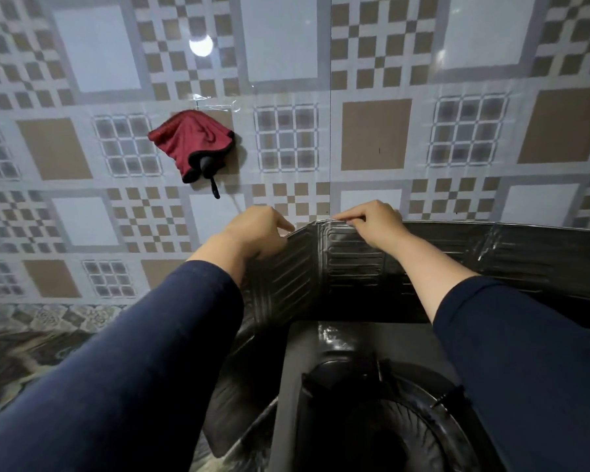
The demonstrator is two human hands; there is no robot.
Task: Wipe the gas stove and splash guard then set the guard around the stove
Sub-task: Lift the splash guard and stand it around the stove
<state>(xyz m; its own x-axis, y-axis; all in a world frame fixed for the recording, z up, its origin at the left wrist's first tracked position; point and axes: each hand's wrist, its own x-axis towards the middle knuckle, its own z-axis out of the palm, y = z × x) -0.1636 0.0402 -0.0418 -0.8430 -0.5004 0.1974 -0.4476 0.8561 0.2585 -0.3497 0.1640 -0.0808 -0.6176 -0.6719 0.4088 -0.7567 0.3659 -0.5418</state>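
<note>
Patterned wall tiles (375, 134) back the work area; a red cloth (191, 139) hangs on the wall, well apart from both hands. Below, the dark stove (321, 379) sits on the counter (31, 352), with the ribbed foil guard (351, 264) standing behind it and wrapping down its left side.

Hand state:
- Left hand (256, 229): fingers closed on the guard's top edge, left of the corner fold.
- Right hand (377, 224): fingers pinched on the top edge, just right of the fold.

Judged step: shaping and seating the guard around the stove.

Hazards from here:
- Thin foil will probably crease or tear at the fold if the hands pull apart or twist against each other.
- The top edge may be sharp; sliding fingers along it risks a cut.
- The left panel leans outward; released unsupported, it could sag or tip toward the burner.
- Whether the guard's base rests squarely on the counter cannot be told; sleeves hide it.
</note>
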